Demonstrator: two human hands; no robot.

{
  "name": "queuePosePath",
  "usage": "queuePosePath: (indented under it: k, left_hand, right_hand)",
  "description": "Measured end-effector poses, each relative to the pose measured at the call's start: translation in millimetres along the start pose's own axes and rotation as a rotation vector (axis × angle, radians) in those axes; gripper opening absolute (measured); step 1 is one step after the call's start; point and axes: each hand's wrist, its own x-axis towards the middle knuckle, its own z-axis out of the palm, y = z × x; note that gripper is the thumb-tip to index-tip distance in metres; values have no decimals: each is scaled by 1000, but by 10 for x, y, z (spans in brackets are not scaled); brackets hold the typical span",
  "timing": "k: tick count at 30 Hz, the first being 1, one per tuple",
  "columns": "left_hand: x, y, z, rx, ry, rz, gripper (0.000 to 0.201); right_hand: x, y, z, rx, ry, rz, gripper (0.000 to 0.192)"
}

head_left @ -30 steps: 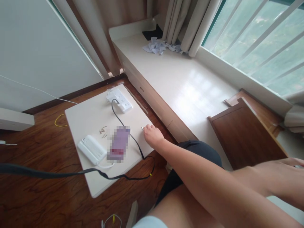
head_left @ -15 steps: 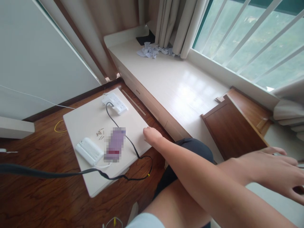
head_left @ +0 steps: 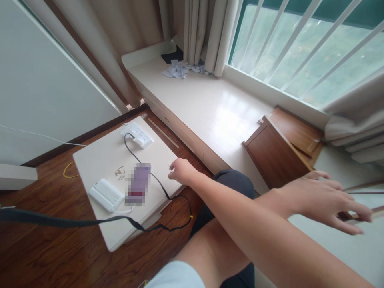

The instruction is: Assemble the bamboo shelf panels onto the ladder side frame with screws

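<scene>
My left hand (head_left: 181, 171) rests at the right edge of a white board (head_left: 93, 160) that lies on the wooden floor. Its fingers are curled around a small metal piece (head_left: 171, 168). On the board lie a white power strip (head_left: 137, 135), a black cable (head_left: 156, 182), a white box-like device (head_left: 106, 195), a blurred purple item (head_left: 138, 185) and several small screws (head_left: 120, 172). My right hand (head_left: 324, 200) reaches far right, palm down with fingers spread, over thin rods (head_left: 364, 193). It holds nothing.
A cream window seat (head_left: 216, 104) runs along the barred window, with torn paper scraps (head_left: 178, 70) at its far end by the curtains. A brown wooden drawer (head_left: 276, 154) sits on it. A yellow wire loop (head_left: 67, 170) lies on the floor.
The view has swung right and down. My right hand has come into view with its fingers spreading over the rods. My left hand stayed at the board's edge, shifting slightly left.
</scene>
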Motion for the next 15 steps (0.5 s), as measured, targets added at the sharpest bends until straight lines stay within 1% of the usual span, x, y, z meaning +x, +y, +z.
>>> queuePosePath:
  k: [1,2,3,5,7,10,11,13,14,15]
  left_hand:
    - [2,-5,11,-8,10,8,25]
    - [0,-10,18,-17,20,19,27]
    - [-4,-15,22,-26,28,18,28]
    - [-16,-27,22,-24,57,23,31]
    - [-27,-44,22,-7,77,6,28]
    - [-25,-68,27,11,124,-25,31]
    - [-20,-73,28,12,139,-31,31]
    - [-5,-76,27,6,148,-46,29]
    - [4,-74,25,2,145,-54,28]
    - [13,-69,21,-3,142,-61,28]
  right_hand:
    - [-124,-38,-81,124,20,-32,9]
    - [-280,-65,-162,245,52,-69,6]
    - [-466,-78,-237,354,90,-99,7]
    - [-921,-56,-349,583,147,-157,9]
    - [-1454,23,-390,825,179,-216,5]
    - [-2303,202,-321,1207,268,-242,12]
    - [-2581,267,-277,1268,337,-234,16]
    - [-3099,395,-187,1337,508,-280,26]
    - [-3330,461,-151,1356,553,-282,30]
    - [-3537,529,-130,1364,586,-249,36]
